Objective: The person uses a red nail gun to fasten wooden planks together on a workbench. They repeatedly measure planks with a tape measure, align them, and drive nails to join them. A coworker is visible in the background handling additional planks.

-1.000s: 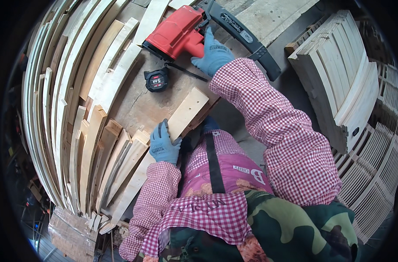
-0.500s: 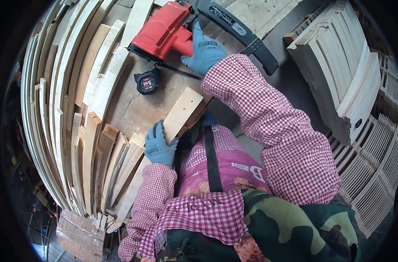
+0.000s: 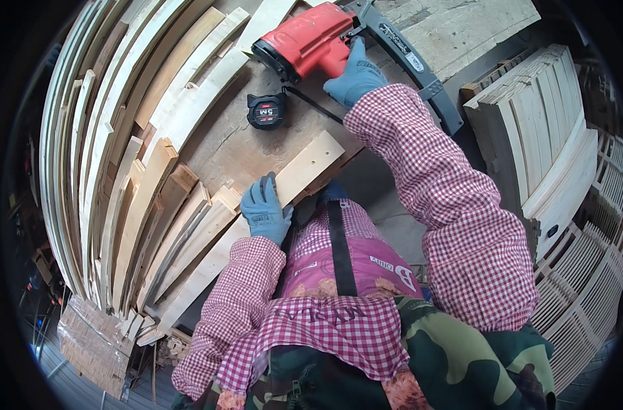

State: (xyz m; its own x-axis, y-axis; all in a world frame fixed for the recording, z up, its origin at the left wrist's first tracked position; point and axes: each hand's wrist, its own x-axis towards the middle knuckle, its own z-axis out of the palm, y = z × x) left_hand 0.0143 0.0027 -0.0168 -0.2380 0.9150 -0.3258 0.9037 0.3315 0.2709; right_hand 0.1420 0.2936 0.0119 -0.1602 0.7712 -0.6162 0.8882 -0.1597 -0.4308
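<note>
In the upper middle lies a red nail gun [image 3: 305,42] with a dark curved magazine. My blue-gloved right hand [image 3: 356,76] is wrapped round its red handle, the index finger up near the trigger. Closer to my body, my left hand [image 3: 266,210], in a matching glove, grips a pale wooden board [image 3: 311,167] with small dark holes near its far end. The left thumb lies along the near edge, and fingers rest on top. A black tape measure [image 3: 266,111] sits on the worktop [image 3: 236,140] between the gun and the board.
Long wooden strips [image 3: 130,89] are piled along the left, with shorter upright offcuts [image 3: 144,212] in front of them. At the right stands a stack of pale boards [image 3: 537,123], beside slatted wooden frames [image 3: 588,287]. A dark hose [image 3: 311,102] runs from near the tape measure toward my right wrist.
The whole view has shifted, so the worktop things appear further right. Both hands keep their holds on the nail gun and the board.
</note>
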